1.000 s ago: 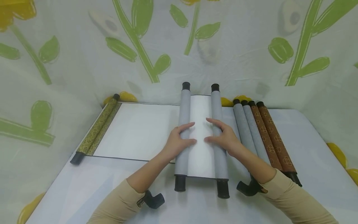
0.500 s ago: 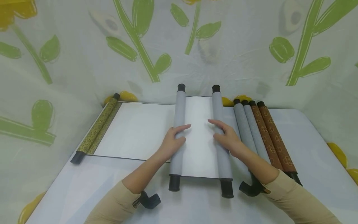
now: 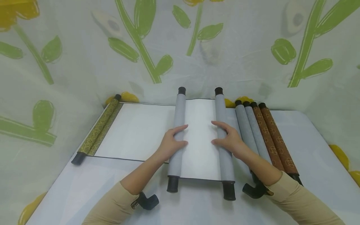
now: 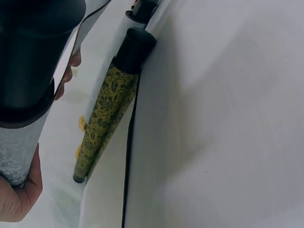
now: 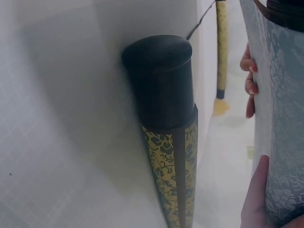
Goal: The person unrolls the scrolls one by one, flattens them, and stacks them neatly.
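A hanging scroll with grey-blue patterned rollers is held up over the table, its white paper partly unrolled between them. My left hand grips the left roller, thumb and index finger reaching round to the front. The right roller is gripped the same way by my right hand. Black knobs cap the roller ends, and one knob looms large in the left wrist view. Below lies another scroll, spread out, with a yellow-green patterned roller at its left end. The right wrist view shows its other patterned roller, hidden in the head view.
Two grey rolls and two brown flowered rolls lie side by side at the right of the white table. A white curtain with printed green leaves hangs behind and around the table.
The two grey rollers have moved apart, the left one leftward and the right one slightly rightward, baring more white paper. The held scroll has also dropped a little in view.
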The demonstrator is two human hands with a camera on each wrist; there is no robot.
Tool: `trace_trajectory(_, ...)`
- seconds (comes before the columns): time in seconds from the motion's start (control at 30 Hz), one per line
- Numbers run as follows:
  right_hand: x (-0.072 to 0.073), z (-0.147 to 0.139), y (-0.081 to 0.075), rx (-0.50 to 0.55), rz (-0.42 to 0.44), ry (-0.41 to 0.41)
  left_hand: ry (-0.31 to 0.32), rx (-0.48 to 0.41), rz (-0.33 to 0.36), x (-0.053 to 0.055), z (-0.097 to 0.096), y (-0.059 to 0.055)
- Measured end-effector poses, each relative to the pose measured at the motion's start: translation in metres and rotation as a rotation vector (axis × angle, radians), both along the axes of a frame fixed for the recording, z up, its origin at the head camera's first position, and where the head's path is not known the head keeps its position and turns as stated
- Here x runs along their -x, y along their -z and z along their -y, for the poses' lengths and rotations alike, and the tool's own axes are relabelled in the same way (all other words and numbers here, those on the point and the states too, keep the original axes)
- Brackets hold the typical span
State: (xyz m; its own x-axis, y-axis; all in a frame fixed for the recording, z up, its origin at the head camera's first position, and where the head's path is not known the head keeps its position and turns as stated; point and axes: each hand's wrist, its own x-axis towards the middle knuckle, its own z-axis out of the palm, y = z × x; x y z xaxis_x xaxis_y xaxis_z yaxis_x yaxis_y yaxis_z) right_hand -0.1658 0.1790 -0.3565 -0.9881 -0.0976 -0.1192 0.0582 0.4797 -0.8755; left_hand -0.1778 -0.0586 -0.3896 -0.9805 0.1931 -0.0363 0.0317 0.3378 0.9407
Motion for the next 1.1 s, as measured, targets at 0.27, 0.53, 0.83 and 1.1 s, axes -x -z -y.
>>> trace_trajectory(0.27,0.0,-0.007,0.001,-0.011,0.017,-0.001,0.008,0.061,0.017,-0.001,0.004,0.0)
trace_trajectory(0.53,0.0,-0.012,0.003,0.006,0.0,-0.001,-0.025,0.047,0.024,0.002,0.016,0.002)
trace_trajectory(0.83,-0.001,-0.011,0.002,-0.015,-0.014,0.006,-0.04,0.075,0.023,0.004,0.021,-0.001)
trace_trajectory(1.1,0.0,-0.018,0.004,-0.029,0.0,0.014,-0.025,0.123,-0.02,0.006,0.026,0.002)
